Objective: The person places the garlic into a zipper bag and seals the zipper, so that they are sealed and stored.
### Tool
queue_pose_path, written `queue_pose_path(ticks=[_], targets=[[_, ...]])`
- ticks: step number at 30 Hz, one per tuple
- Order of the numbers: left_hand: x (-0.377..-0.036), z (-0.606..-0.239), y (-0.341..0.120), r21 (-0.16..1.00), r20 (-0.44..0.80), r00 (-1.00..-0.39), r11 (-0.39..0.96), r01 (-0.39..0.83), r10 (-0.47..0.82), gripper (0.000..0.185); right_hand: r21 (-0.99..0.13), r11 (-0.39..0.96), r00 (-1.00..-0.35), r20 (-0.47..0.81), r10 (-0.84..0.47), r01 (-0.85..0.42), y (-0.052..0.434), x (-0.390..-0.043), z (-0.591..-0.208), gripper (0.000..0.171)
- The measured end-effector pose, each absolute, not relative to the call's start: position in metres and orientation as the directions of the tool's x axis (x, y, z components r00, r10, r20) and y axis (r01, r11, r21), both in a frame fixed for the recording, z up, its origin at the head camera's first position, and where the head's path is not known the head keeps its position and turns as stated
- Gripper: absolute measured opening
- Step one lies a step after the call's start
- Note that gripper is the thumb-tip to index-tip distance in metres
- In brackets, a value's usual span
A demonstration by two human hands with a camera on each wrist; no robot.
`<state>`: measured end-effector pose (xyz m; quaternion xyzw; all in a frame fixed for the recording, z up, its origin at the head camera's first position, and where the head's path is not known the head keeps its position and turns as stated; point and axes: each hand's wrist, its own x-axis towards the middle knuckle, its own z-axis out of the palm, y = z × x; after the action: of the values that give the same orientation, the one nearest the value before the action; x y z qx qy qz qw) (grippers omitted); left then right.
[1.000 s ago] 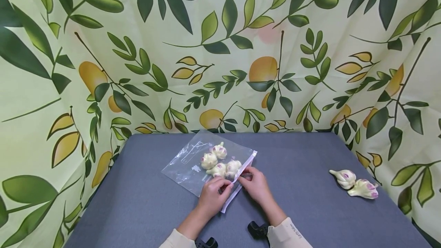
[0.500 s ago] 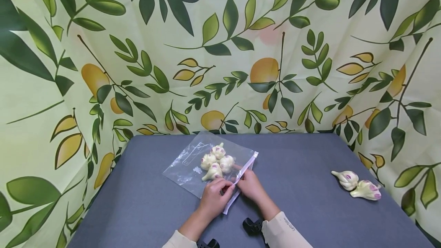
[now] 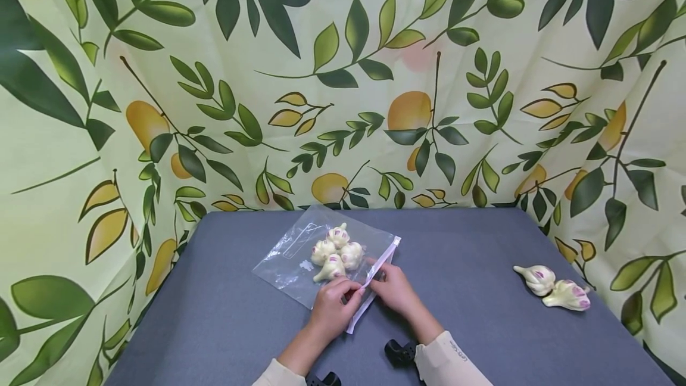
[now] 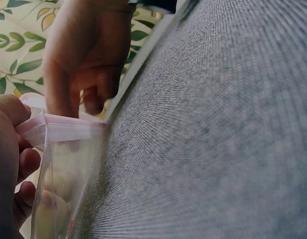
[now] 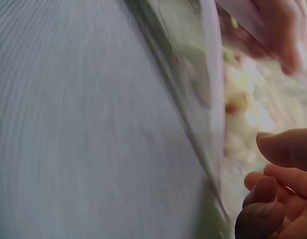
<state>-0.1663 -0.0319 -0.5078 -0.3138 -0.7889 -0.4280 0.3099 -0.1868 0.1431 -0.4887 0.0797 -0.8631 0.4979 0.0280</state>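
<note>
A clear zip bag (image 3: 292, 264) lies on the grey table (image 3: 471, 314) with several garlic bulbs (image 3: 334, 252) inside it. My left hand (image 3: 355, 292) pinches its white-pink zip strip (image 3: 375, 276) near the front end; the strip (image 4: 64, 130) shows between my left fingers (image 4: 11, 149). My right hand (image 3: 377, 279) grips the same strip just beyond, fingers curled down on it (image 4: 81, 64). In the right wrist view my right fingers (image 5: 278, 189) sit beside the blurred bag edge (image 5: 213, 99). Two more garlic bulbs (image 3: 552, 288) lie loose at the right.
Leaf-and-lemon patterned cloth (image 3: 343, 76) walls the table at the back and both sides. Black wrist mounts (image 3: 399, 351) show under my cream sleeves. Bare grey table lies between the bag and the loose bulbs.
The bulbs in the bag have bunched together away from the zip strip. My right hand has shifted slightly left, closer to my left hand. The bag stays in place.
</note>
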Motion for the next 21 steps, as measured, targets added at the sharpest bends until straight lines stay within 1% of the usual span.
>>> queue_pose_path(ticks=[4, 7, 10, 13, 17, 19, 21], targets=[[-0.168, -0.508, -0.031, 0.44, 0.793, -0.565, 0.429, 0.789, 0.226, 0.009, -0.825, 0.55, -0.991, 0.108, -0.075, -0.132, 0.168, -0.18, -0.481, 0.038], [-0.169, -0.51, -0.031, 0.426, 0.807, -0.547, 0.424, 0.799, 0.22, 0.01, -0.797, 0.598, -0.996, 0.086, -0.029, -0.086, 0.199, -0.173, -0.471, 0.037], [-0.169, -0.512, -0.031, 0.425, 0.811, -0.544, 0.422, 0.801, 0.216, 0.011, -0.757, 0.649, -0.993, 0.114, 0.029, -0.068, 0.236, -0.165, -0.459, 0.036], [-0.169, -0.513, -0.032, 0.437, 0.805, -0.554, 0.419, 0.796, 0.213, 0.011, -0.691, 0.719, -0.977, 0.198, 0.083, -0.079, 0.277, -0.156, -0.447, 0.036], [-0.169, -0.513, -0.032, 0.449, 0.796, -0.565, 0.414, 0.791, 0.216, 0.01, -0.583, 0.808, -0.923, 0.352, 0.156, -0.086, 0.328, -0.142, -0.437, 0.035], [-0.17, -0.513, -0.031, 0.449, 0.794, -0.566, 0.415, 0.791, 0.22, 0.009, -0.568, 0.821, -0.901, 0.382, 0.204, -0.055, 0.348, -0.135, -0.434, 0.037], [-0.17, -0.513, -0.031, 0.444, 0.795, -0.563, 0.418, 0.792, 0.223, 0.009, -0.581, 0.814, -0.887, 0.367, 0.28, 0.016, 0.366, -0.128, -0.431, 0.041]])
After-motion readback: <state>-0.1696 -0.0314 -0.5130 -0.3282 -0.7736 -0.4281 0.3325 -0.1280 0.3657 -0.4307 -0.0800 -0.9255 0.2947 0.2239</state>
